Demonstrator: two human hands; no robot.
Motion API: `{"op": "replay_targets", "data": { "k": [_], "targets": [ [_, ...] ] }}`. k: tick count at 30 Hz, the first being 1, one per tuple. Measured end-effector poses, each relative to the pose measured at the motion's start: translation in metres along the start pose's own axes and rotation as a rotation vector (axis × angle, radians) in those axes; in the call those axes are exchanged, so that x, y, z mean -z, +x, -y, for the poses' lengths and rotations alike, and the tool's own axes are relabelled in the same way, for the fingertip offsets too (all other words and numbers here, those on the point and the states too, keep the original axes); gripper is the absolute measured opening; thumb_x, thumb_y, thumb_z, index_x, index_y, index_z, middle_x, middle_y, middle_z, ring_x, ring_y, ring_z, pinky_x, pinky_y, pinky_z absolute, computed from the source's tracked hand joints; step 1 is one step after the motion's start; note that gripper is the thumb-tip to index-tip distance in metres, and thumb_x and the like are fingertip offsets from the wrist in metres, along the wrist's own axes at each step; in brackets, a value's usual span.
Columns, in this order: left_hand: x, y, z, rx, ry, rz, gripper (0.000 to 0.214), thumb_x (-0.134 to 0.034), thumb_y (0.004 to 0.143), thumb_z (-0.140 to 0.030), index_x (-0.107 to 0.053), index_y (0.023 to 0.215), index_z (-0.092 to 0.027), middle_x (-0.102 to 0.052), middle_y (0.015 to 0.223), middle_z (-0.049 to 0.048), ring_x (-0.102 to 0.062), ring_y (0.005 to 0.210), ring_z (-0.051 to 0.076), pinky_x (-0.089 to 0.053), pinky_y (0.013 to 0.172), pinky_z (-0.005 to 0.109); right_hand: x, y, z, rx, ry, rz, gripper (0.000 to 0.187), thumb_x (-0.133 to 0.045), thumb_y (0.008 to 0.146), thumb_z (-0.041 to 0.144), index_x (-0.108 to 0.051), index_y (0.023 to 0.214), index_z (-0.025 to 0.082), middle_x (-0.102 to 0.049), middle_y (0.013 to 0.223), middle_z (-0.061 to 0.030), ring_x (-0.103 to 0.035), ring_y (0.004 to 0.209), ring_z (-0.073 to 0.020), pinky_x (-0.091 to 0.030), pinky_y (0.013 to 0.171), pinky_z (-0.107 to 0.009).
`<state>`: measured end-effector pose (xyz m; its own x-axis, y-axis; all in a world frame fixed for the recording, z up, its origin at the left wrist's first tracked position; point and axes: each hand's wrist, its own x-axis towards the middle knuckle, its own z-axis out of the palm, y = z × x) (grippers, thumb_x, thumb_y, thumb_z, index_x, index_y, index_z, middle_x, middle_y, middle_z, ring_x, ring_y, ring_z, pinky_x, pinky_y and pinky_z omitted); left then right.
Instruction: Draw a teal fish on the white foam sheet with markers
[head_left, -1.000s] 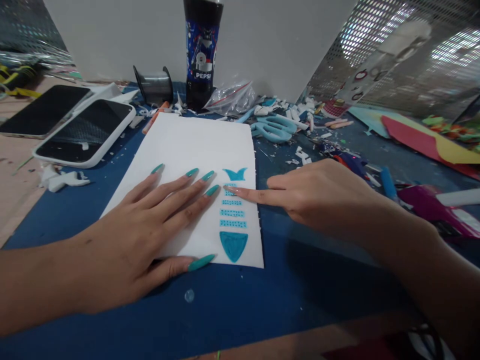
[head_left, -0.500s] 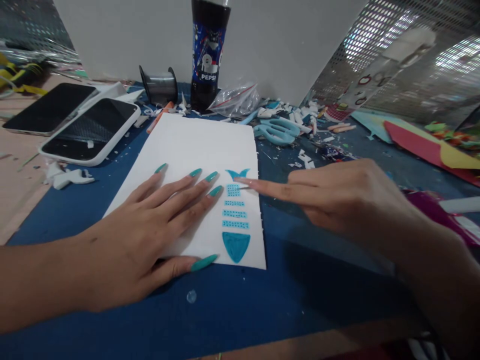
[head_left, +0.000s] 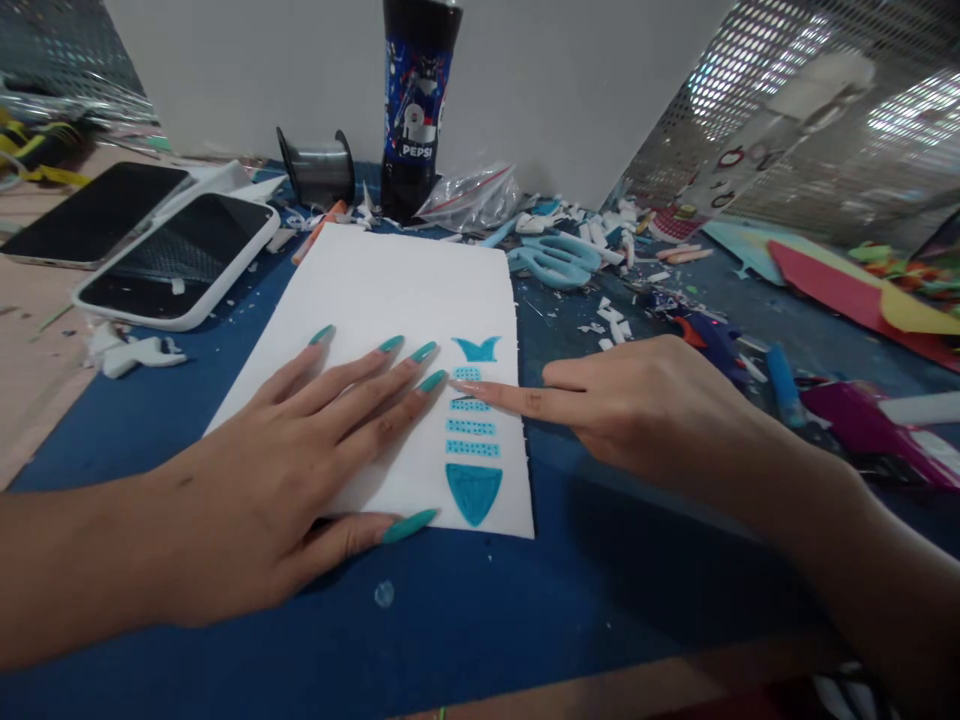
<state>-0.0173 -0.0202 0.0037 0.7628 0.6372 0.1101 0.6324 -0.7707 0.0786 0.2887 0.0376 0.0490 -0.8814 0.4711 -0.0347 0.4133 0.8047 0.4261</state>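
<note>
A white sheet of paper or board (head_left: 390, 290) lies on the blue work surface. Down its right side runs a column of turquoise pieces shaped like a fish: a forked tail (head_left: 477, 349), several dotted strips (head_left: 471, 428) and a rounded triangle (head_left: 474, 492). My left hand (head_left: 315, 450) rests open and flat on the sheet, fingers spread, green nails pointing at the column. From the right, my right hand (head_left: 622, 400) reaches in with its index finger stretched out over a dotted piece below the tail; the other fingers are curled. I see nothing held in it.
Two phones (head_left: 180, 260) lie at the left. Behind the sheet stand a thread spool (head_left: 319, 170) and a Pepsi bottle (head_left: 412, 120). Light-blue scissors (head_left: 555, 262) lie among white scraps. Farther right are a magenta object (head_left: 862, 430) and coloured sheets (head_left: 825, 290).
My right index finger has moved slightly down and left, from between the tail and the upper dotted piece to that piece's lower part. My left hand stays put.
</note>
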Motion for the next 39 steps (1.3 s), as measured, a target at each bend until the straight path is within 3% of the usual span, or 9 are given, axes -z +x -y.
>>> {"op": "replay_targets", "data": {
  "k": [5, 16, 27, 34, 39],
  "targets": [
    [-0.001, 0.0, 0.001, 0.007, -0.002, -0.002, 0.078, -0.04, 0.104, -0.053, 0.005, 0.163, -0.031, -0.017, 0.17, 0.0028, -0.021, 0.156, 0.035, -0.007, 0.128, 0.058, 0.004, 0.004, 0.002, 0.001, 0.009, 0.004, 0.071, -0.042, 0.092, 0.001, -0.044, 0.155, 0.034, -0.053, 0.059, 0.0024, -0.029, 0.045, -0.0109, -0.012, 0.053, -0.031],
    [0.001, 0.0, -0.002, 0.015, 0.029, 0.001, 0.076, -0.038, 0.105, -0.053, 0.003, 0.164, -0.028, -0.016, 0.17, 0.004, -0.024, 0.155, 0.035, -0.007, 0.128, 0.057, 0.023, 0.02, 0.008, 0.02, 0.01, 0.166, 0.064, -0.052, 0.093, 0.005, -0.052, 0.15, 0.034, -0.063, 0.063, 0.0001, -0.039, 0.043, -0.011, -0.014, 0.049, -0.029],
    [-0.003, -0.001, 0.0, 0.001, 0.039, -0.015, 0.075, -0.035, 0.105, -0.056, 0.001, 0.164, -0.027, -0.014, 0.171, 0.0028, -0.021, 0.156, 0.032, -0.002, 0.129, 0.053, 0.033, 0.025, 0.009, 0.022, -0.025, 0.248, 0.065, -0.055, 0.093, 0.006, -0.047, 0.153, 0.031, -0.065, 0.065, -0.0013, -0.038, 0.043, -0.0111, -0.015, 0.05, -0.03],
    [-0.002, -0.002, -0.001, -0.008, 0.073, -0.016, 0.078, -0.036, 0.105, -0.06, -0.001, 0.165, -0.024, -0.015, 0.17, 0.004, -0.017, 0.158, 0.03, 0.005, 0.129, 0.047, 0.035, 0.023, 0.009, 0.015, -0.031, 0.227, 0.065, -0.056, 0.093, 0.008, -0.047, 0.153, 0.031, -0.059, 0.061, 0.0003, -0.036, 0.042, -0.0104, -0.014, 0.048, -0.029],
    [-0.002, -0.003, -0.002, 0.013, 0.058, 0.001, 0.076, -0.034, 0.106, -0.059, 0.002, 0.164, -0.026, -0.018, 0.17, 0.0034, -0.02, 0.157, 0.032, 0.0, 0.128, 0.054, 0.034, 0.024, 0.008, 0.009, -0.038, 0.249, 0.067, -0.053, 0.094, 0.007, -0.045, 0.154, 0.033, -0.059, 0.06, 0.0009, -0.029, 0.041, -0.0103, -0.014, 0.049, -0.03]
  ]
}}
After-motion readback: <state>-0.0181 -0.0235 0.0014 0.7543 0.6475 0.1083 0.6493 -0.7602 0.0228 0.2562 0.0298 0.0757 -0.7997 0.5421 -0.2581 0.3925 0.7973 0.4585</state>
